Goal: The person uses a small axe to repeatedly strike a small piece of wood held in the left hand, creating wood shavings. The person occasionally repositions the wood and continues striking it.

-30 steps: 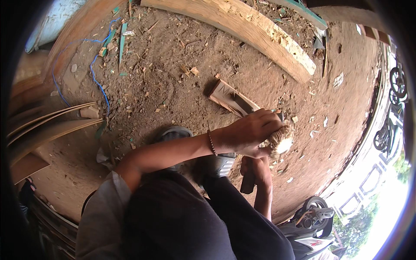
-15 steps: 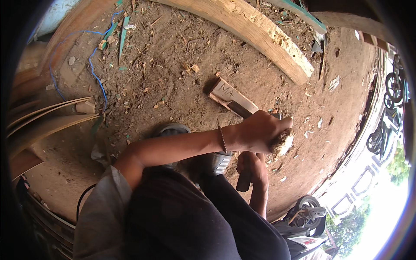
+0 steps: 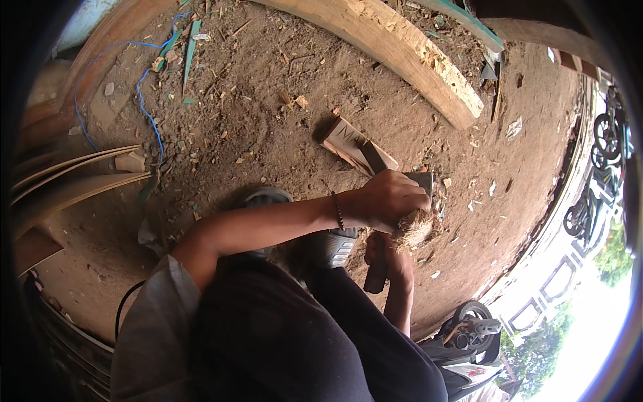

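The left hand (image 3: 387, 201) was closed round the chisel (image 3: 373, 157), which reached over the block (image 3: 346, 139) on the soil (image 3: 261, 141); the right hand (image 3: 396, 260), near it, gripped a dark handle (image 3: 376, 276).

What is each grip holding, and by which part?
The left grip holds a chisel-like tool by its handle, near the frayed end; the right grip holds a dark bar, which part unclear.

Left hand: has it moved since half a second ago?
Yes: judged against the big wooden beam, the left hand has shifted leftward and slightly lower in view.
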A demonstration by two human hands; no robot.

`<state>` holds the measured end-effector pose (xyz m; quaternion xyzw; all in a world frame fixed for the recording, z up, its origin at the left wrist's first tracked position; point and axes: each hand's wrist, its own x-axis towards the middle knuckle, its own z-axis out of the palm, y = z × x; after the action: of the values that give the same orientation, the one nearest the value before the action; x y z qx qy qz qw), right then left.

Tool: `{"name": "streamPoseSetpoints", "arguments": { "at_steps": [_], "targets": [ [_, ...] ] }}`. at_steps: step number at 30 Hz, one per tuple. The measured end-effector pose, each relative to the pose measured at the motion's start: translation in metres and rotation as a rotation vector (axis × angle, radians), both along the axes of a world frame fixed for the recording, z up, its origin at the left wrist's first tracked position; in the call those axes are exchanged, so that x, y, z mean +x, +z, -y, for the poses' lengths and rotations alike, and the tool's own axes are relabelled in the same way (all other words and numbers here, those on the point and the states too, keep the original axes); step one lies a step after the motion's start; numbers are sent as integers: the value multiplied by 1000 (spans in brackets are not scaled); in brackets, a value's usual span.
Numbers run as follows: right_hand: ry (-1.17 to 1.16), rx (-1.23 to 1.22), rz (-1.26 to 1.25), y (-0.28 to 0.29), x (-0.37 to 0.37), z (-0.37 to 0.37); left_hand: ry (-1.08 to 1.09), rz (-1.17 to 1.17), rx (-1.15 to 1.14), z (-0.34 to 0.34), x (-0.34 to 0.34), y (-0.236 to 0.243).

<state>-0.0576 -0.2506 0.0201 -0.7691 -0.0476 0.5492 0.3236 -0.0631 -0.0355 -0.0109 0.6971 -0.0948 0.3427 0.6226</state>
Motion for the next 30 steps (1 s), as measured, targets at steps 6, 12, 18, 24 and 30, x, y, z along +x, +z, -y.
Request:
{"name": "streamPoseSetpoints", "arguments": {
  "at_steps": [6,12,18,24,30],
  "targets": [
    [-33,-76,-57,-3,3,2,-36,-31,-16,-2,0,2],
    [-289,-81,-224,3,6,2,-53,-12,-42,-2,1,5],
    [-119,-70,-137,8,4,-2,-103,-88,-15,-8,-1,6],
    [-31,-55,-39,10,4,-6,-77,-97,-13,-7,0,5],
    [-117,-112,-111,7,5,-8,-63,-101,11,-4,2,3]
  ]
}}
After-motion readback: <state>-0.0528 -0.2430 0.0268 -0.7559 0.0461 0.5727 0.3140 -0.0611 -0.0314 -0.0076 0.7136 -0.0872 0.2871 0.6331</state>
